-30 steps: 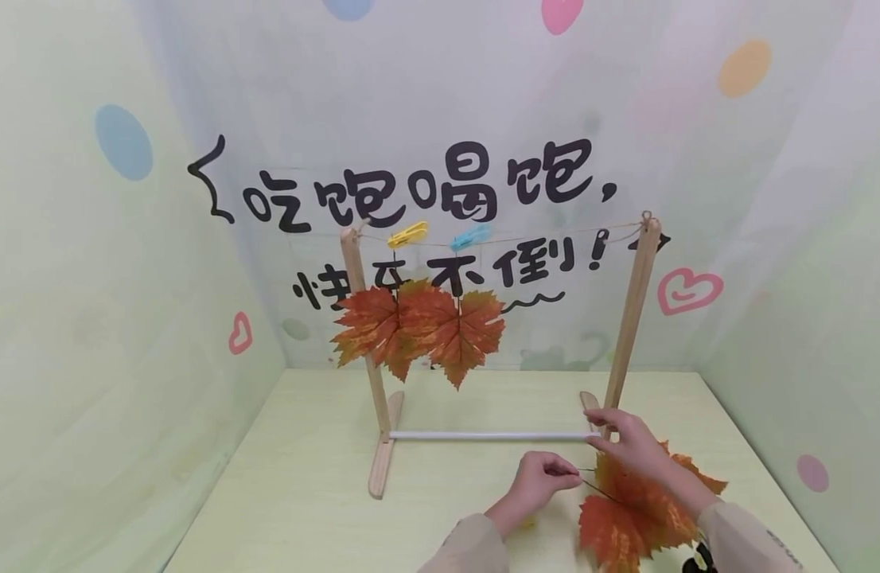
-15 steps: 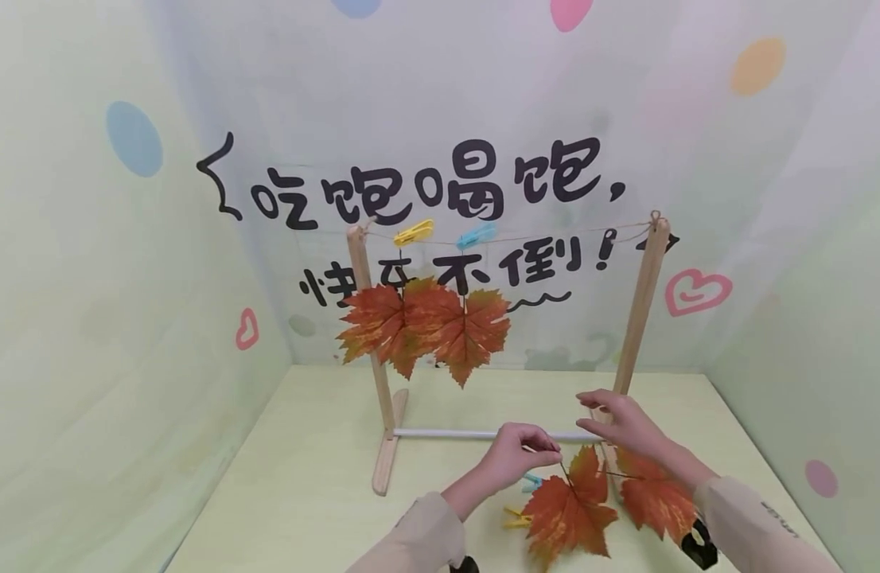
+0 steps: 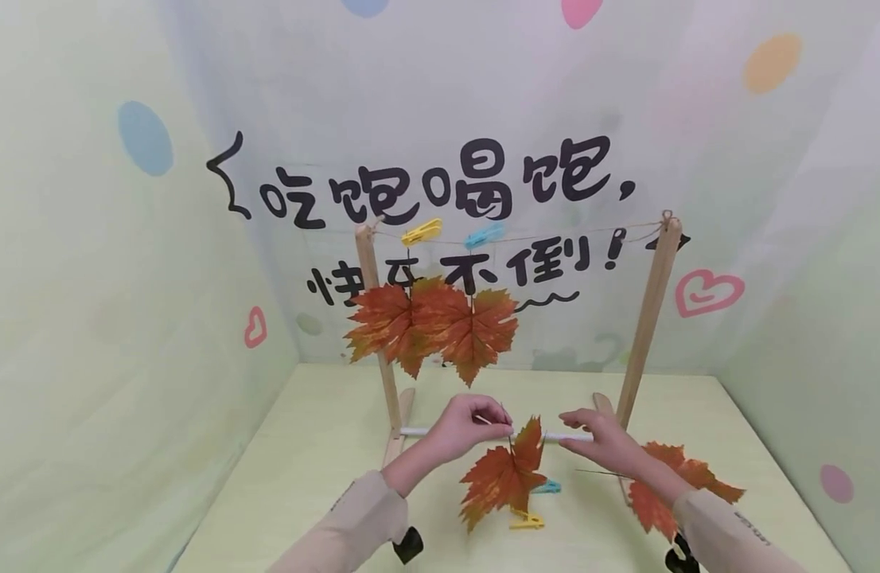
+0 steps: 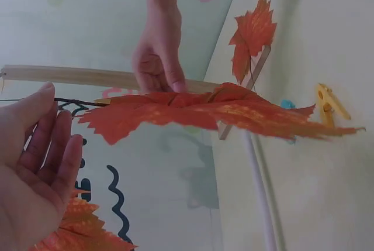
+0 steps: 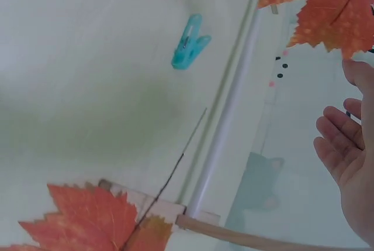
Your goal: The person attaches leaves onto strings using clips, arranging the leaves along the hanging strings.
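My left hand (image 3: 469, 427) pinches the dark stem of an orange-red artificial leaf (image 3: 503, 477), which hangs below the fingers in the head view. To the right of that leaf, my right hand (image 3: 603, 439) is held with loosely bent fingers and grips nothing. Its thumb is close to the leaf's edge in the right wrist view; whether they touch, I cannot tell. Beneath the held leaf lie a blue clothespin (image 5: 190, 43) and a yellow clothespin (image 3: 527, 520). A second loose leaf (image 3: 687, 485) rests on the table, partly hidden by my right forearm.
A wooden stand with a right post (image 3: 649, 318) and a white crossbar (image 4: 260, 186) carries a string (image 3: 554, 234). Yellow (image 3: 422, 232) and blue clothespins (image 3: 485, 235) on it hold two hanging leaves (image 3: 476, 330) at the left. A printed cloth stands behind.
My left hand has moved left and up, drawing one leaf away from the other, which stays on the table. The right hand has shifted slightly left. Both loose clothespins are now uncovered.
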Available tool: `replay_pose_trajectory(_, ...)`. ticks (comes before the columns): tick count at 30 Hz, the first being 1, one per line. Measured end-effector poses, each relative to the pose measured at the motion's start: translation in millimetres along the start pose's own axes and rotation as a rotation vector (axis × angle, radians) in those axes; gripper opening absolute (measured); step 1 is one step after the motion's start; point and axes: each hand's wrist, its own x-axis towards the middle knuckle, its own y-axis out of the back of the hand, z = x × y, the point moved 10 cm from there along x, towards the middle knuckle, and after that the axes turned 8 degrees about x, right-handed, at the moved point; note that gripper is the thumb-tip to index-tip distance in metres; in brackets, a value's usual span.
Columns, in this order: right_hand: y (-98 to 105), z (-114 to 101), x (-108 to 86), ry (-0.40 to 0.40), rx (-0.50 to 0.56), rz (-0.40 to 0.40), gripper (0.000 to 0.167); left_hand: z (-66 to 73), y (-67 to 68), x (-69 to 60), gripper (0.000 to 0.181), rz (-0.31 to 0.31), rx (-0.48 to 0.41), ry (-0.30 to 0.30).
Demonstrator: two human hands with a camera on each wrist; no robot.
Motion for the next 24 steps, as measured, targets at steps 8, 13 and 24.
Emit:
replay_pose_trajectory(8, -33, 9, -2.1, -0.069, 0.024, -0.053, 0.04, -8.2, 29.7, -4.9, 0.011, 0.04, 0.036, 0.028)
replay_pose_trajectory(13, -57, 14, -3.2, -0.067, 0.059, -0.088, 0.044, -8.0, 48.1, -9.7, 0.013, 0.077, 0.021, 0.039)
replay_pose_trajectory(24, -101, 29, -5.2, -0.081, 0.037, -0.14, 0.045, 4.6, 75.2, -18.0, 0.013, 0.131, -0.011, 0.061)
